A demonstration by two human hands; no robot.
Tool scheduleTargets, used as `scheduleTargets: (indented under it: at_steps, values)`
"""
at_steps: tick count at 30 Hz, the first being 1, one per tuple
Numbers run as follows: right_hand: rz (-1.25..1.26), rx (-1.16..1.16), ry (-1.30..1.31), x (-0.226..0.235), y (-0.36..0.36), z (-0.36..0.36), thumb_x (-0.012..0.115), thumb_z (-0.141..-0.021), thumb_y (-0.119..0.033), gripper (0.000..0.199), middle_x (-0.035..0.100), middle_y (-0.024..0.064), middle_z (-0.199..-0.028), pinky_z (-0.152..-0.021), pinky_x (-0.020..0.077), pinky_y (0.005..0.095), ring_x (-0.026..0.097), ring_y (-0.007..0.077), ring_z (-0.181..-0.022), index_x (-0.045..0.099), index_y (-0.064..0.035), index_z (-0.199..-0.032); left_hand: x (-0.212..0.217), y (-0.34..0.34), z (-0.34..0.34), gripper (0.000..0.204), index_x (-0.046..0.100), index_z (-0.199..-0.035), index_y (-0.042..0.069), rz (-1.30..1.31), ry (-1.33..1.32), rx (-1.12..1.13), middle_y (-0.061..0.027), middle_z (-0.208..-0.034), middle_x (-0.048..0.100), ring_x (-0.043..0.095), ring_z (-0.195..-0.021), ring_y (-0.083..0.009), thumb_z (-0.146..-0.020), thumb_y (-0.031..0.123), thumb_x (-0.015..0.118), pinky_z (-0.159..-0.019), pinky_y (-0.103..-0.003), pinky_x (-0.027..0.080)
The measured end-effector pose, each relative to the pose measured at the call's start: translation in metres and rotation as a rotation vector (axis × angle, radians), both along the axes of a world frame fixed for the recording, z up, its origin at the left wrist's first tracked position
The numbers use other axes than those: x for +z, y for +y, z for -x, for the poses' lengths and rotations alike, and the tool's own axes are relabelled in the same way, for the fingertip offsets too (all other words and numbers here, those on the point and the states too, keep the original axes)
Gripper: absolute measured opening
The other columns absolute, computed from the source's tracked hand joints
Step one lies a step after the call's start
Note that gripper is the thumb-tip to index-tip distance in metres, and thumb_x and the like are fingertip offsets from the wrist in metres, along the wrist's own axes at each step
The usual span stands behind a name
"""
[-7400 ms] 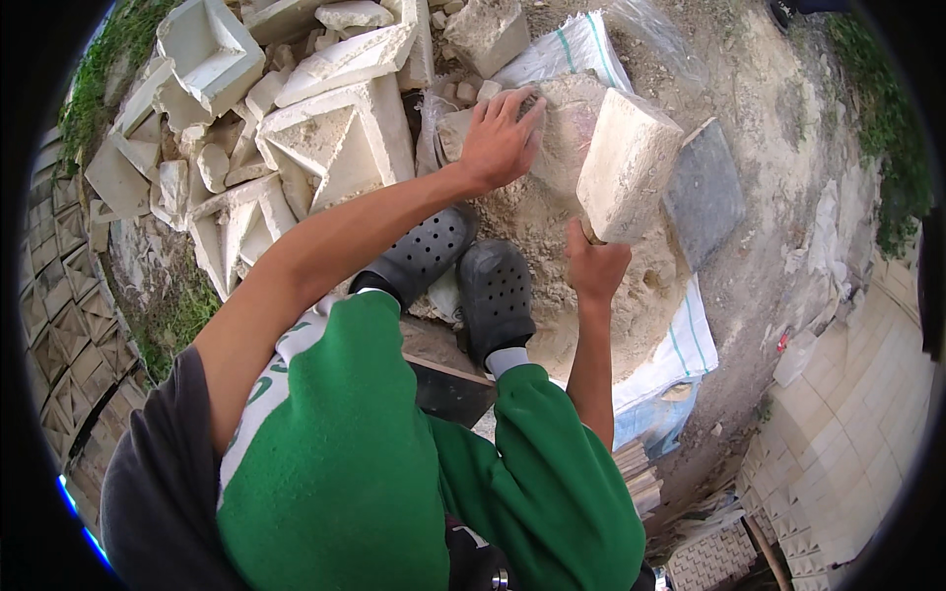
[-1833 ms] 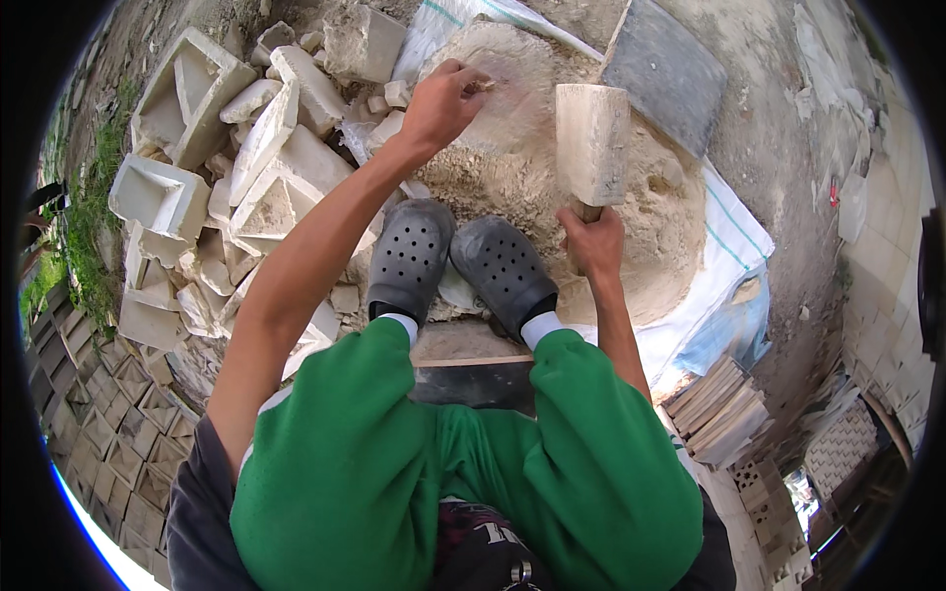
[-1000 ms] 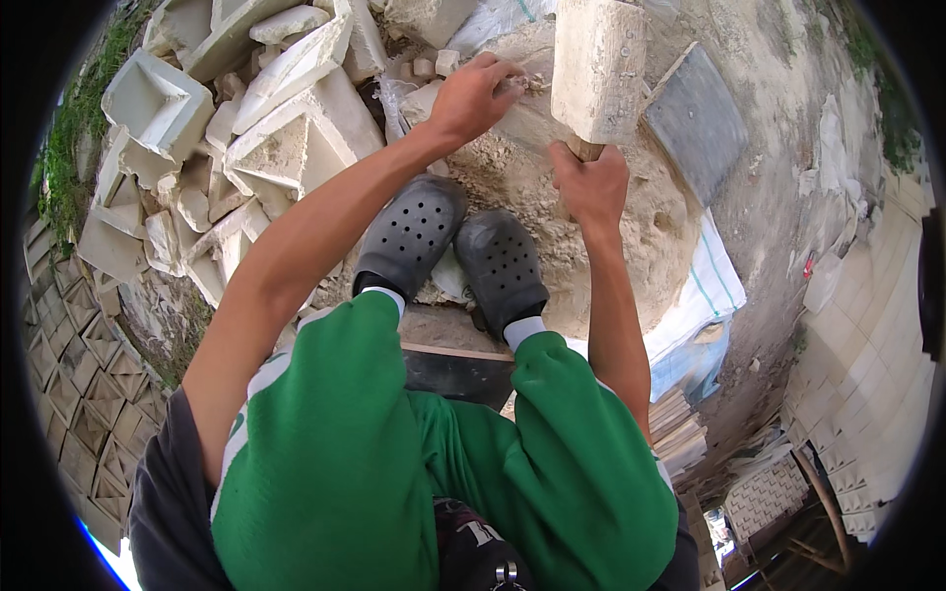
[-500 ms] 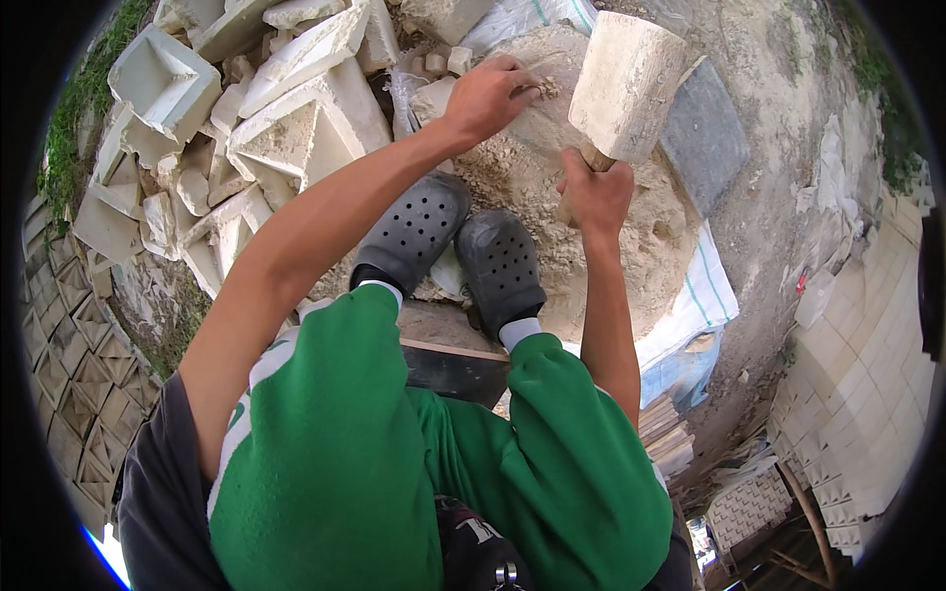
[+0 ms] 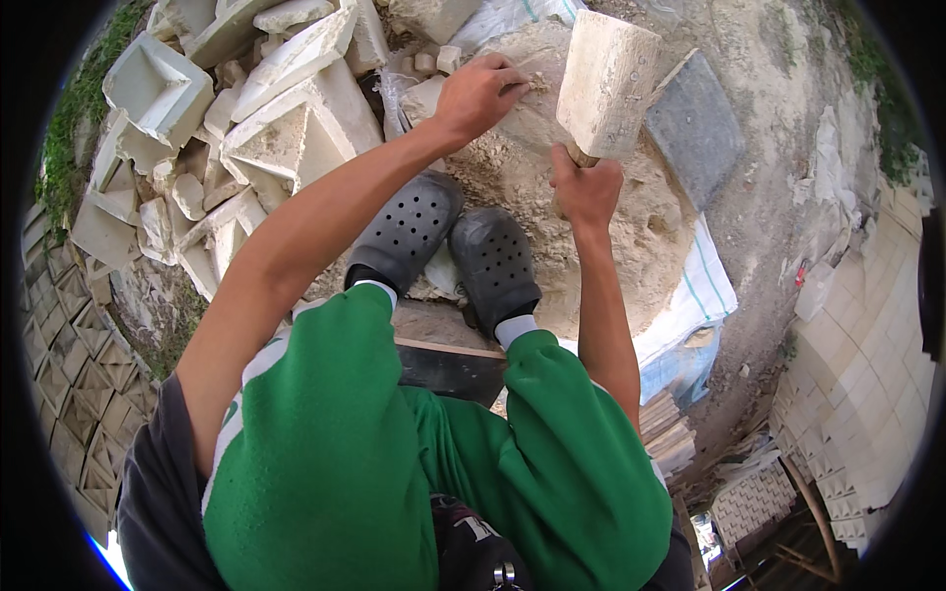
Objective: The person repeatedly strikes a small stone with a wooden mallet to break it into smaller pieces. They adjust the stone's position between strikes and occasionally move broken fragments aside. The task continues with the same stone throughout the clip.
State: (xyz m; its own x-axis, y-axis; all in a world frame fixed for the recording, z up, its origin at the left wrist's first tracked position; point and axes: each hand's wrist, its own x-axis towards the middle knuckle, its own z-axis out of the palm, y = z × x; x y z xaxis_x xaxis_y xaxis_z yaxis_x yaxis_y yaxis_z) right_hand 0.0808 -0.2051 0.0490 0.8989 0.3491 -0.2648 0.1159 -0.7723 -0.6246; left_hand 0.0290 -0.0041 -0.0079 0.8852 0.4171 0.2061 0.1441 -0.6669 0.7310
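Observation:
My right hand point(image 5: 591, 189) is wrapped round the short handle of a mallet point(image 5: 609, 84) with a thick, pale, dust-coated cylindrical head. The mallet head is raised above the crushed pale rubble point(image 5: 611, 261). To its left, my left hand point(image 5: 481, 98) is low over the far part of the heap with its fingers curled together. Whatever those fingers hold, if anything, is hidden; small crumbs show by the fingertips. Below the hands, my dark grey clogs point(image 5: 493, 258) rest at the near edge of the powdery heap.
Broken white plaster-like moulds point(image 5: 296, 133) are piled at the left. A grey slab point(image 5: 698, 128) lies right of the mallet. White woven sacking point(image 5: 695, 286) shows under the heap. Patterned tiles point(image 5: 74, 364) stand at the far left, and pale panels point(image 5: 857, 335) at the right.
The mallet and my right hand have shifted slightly left and up in the picture. My left hand has kept nearly the same place over the heap; the whole view has moved slightly.

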Motion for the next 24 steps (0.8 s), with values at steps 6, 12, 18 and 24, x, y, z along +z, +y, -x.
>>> scheduleTargets:
  at_steps: [6,12,18,24]
  values:
    - [0.046,-0.019,0.068,-0.014,0.003,0.004,0.078,-0.081,-0.029,0.044,0.073,0.0121,-0.073,-0.059,0.0567,0.0348,0.071,0.0208,-0.057,0.069,0.0067,-0.105,0.002,-0.001,-0.002,0.016,0.080,-0.098,0.013,0.055,-0.011,-0.001,-0.0052,-0.100,0.072,0.069,-0.094,-0.0307,-0.090,0.025,0.073,-0.081,-0.043,0.056]
    - [0.066,-0.035,0.039,0.015,0.003,-0.001,0.078,-0.080,-0.029,0.043,0.073,0.0117,-0.073,-0.058,0.0563,0.0352,0.071,0.0202,-0.057,0.070,0.0056,-0.104,-0.002,0.000,-0.001,0.016,0.080,-0.100,0.012,-0.012,-0.047,0.010,-0.0057,-0.097,0.072,0.069,-0.086,-0.0297,-0.088,0.022,0.077,-0.076,-0.040,0.056]
    - [0.041,-0.085,0.296,0.024,0.022,-0.002,0.079,-0.079,-0.030,0.043,0.072,0.0113,-0.070,-0.060,0.0555,0.0343,0.071,0.0205,-0.057,0.071,0.0046,-0.102,0.001,-0.001,-0.001,0.015,0.080,-0.098,0.013,0.017,-0.029,0.003,-0.0061,-0.099,0.071,0.069,-0.091,-0.0303,-0.089,0.024,0.074,-0.079,-0.042,0.056]
    - [0.098,0.006,0.054,0.017,0.014,-0.007,0.078,-0.074,-0.037,0.052,0.073,0.0254,-0.081,-0.076,0.0575,0.0455,0.073,0.0422,-0.082,0.072,0.0081,-0.100,0.002,0.001,-0.002,0.016,0.080,-0.100,0.011,-0.001,-0.014,-0.007,-0.0073,-0.101,0.072,0.070,-0.088,-0.0309,-0.089,0.022,0.075,-0.078,-0.042,0.056]
